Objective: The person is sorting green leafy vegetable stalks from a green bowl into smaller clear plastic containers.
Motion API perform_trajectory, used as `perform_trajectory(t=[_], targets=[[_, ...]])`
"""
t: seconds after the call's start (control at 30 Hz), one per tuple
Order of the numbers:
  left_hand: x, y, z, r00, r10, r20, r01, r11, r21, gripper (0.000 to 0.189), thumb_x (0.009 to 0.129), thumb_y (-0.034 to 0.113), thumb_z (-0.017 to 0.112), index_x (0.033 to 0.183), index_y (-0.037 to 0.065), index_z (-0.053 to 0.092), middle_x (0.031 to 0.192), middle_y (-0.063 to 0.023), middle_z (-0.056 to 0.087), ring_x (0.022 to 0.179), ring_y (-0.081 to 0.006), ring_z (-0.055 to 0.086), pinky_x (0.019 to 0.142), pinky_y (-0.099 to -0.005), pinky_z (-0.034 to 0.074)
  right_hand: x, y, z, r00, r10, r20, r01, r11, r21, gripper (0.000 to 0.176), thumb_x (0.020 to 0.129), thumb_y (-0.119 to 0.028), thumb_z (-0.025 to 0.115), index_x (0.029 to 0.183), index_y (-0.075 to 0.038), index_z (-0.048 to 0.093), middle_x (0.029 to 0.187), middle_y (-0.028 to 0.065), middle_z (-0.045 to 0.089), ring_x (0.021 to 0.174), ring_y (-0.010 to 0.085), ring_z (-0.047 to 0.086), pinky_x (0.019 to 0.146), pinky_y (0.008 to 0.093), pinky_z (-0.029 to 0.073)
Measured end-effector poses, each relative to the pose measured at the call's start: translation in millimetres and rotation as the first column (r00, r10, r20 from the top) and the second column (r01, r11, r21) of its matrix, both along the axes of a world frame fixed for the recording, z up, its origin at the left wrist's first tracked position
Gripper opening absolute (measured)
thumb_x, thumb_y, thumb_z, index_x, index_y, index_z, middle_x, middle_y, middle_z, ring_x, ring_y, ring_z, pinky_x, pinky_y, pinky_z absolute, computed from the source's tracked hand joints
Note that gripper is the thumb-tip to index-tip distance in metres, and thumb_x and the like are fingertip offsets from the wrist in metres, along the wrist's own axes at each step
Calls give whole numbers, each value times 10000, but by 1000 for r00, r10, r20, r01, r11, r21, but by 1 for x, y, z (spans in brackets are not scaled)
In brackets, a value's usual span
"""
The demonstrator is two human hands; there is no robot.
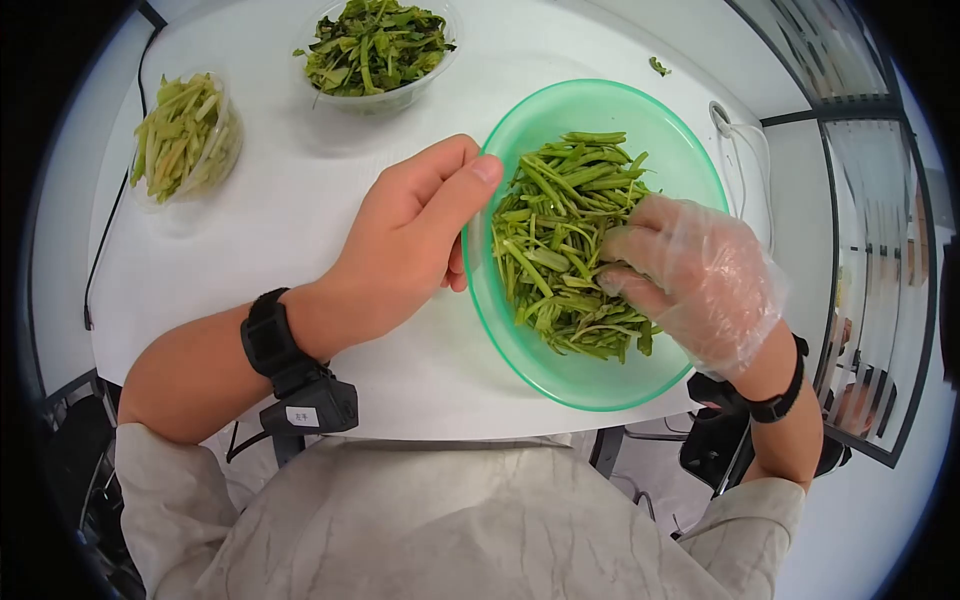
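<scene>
A translucent green bowl (560, 385) stands on the white table, holding a heap of cut green vegetable stems (560, 240). My bare left hand (415, 225) is closed on the bowl's left rim, thumb on top and fingers below. My right hand (695, 280), in a clear plastic glove, reaches into the bowl from the right. Its fingers curl into the right side of the heap, with the fingertips partly hidden among the stems.
At the back, a clear container (385, 100) is piled with chopped leafy greens. A smaller clear container (215, 150) of pale green cut stems stands at the left. A leaf scrap (659, 66) lies far right, near a white cable (745, 150). A black cable runs along the left edge.
</scene>
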State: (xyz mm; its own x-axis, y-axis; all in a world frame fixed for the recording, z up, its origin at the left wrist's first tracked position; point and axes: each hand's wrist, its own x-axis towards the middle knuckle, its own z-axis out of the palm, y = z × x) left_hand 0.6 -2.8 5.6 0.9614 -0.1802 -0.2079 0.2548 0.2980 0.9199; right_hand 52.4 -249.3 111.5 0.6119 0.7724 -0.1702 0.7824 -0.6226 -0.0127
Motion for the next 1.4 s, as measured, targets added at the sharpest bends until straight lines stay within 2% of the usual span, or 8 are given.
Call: perform_trajectory(t=[0.2,0.37,0.47,0.63,0.9,1.0,1.17,1.4], targets=[[0,1,1,1000,-18,4,18,1000,-12,335,1143,353,514,920,104,530,713,54,509,572,-28,473,528,-228,444,13,-2,12,968,-17,-249,92,952,292,80,817,-55,787,865,-93,735,884,84,675,724,278,676,683,354,570],[0,0,4,1000,-18,7,18,1000,9,343,1144,355,513,911,104,516,728,49,507,574,-34,473,529,-230,441,28,-6,20,621,-318,-716,637,737,224,171,956,-77,739,1062,47,787,914,62,785,809,95,674,728,274,548],[1,2,2,1000,-26,14,26,1000,6,343,1144,356,510,914,103,520,730,48,510,574,-33,475,529,-229,443,38,-6,2,779,-211,-590,506,768,393,116,951,-10,709,1034,52,762,943,60,753,819,95,637,727,286,518],[-2,1,4,999,-8,-40,8,1000,-5,337,1144,354,508,921,102,533,723,48,523,572,-29,475,524,-226,440,65,25,7,984,21,175,-78,941,330,119,890,-182,760,948,-81,739,914,94,678,868,340,667,776,441,544],[-1,3,0,999,-26,23,26,1000,0,337,1137,350,521,906,105,530,708,54,508,579,-29,464,530,-230,433,52,11,24,995,-4,100,-16,979,204,71,876,-78,737,942,-63,758,874,119,715,791,325,685,739,414,554],[0,0,1,1000,-7,-13,7,1000,3,337,1133,356,528,907,106,539,711,57,515,581,-31,466,533,-228,432,39,-14,39,950,-205,-235,183,977,-113,52,864,-64,758,915,-57,754,872,98,719,774,281,697,707,402,558],[0,-1,-1,1000,4,-13,-4,1000,-8,335,1126,371,525,914,113,553,713,57,535,594,-28,481,536,-228,437,14,-46,25,918,31,-395,-17,999,39,141,785,-63,833,856,-135,736,833,26,678,741,238,670,654,387,522],[0,-1,-2,1000,26,16,-27,999,27,361,1118,402,528,890,122,540,704,50,550,588,-32,511,538,-220,451,-3,-43,11,966,67,-250,-78,996,-36,164,782,-97,791,888,-215,746,854,-6,632,769,249,663,634,388,510]])
